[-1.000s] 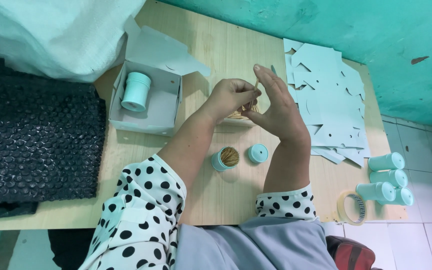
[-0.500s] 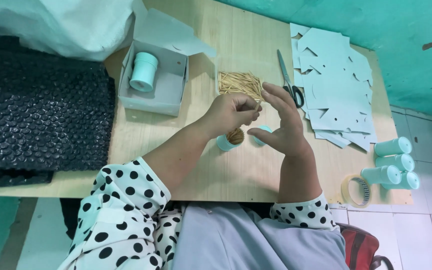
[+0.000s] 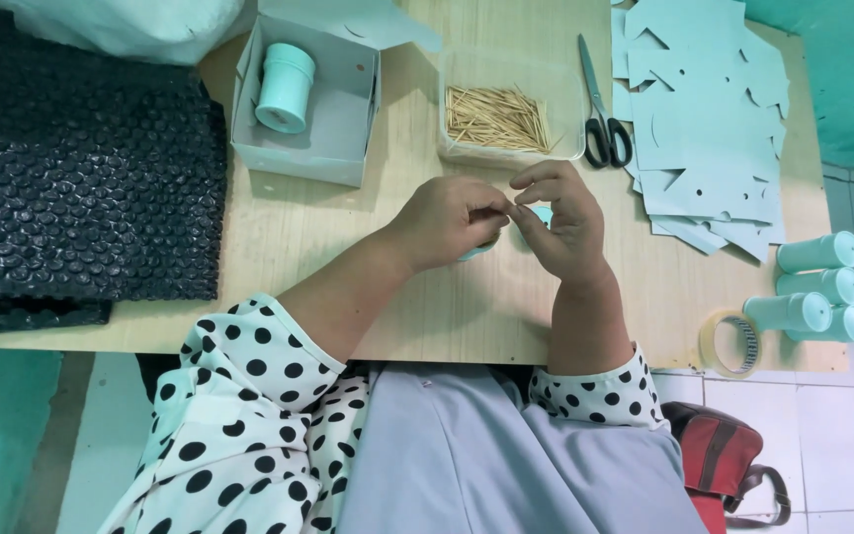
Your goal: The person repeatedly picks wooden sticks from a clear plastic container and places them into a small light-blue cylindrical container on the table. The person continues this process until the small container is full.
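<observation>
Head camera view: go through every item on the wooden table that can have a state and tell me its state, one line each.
Pale blue cardboard box: flap open, one mint cylinder container upright inside.
Clear plastic tray: uncovered, holding wooden toothpicks.
Black-handled scissors: blades closed, lying flat.
Four mint cylinder containers: capped, lying on their sides.
Roll of clear tape: lying flat at the table's edge.
Left hand: fingertips pinched.
Right hand: fingertips pinched, meeting the left.
</observation>
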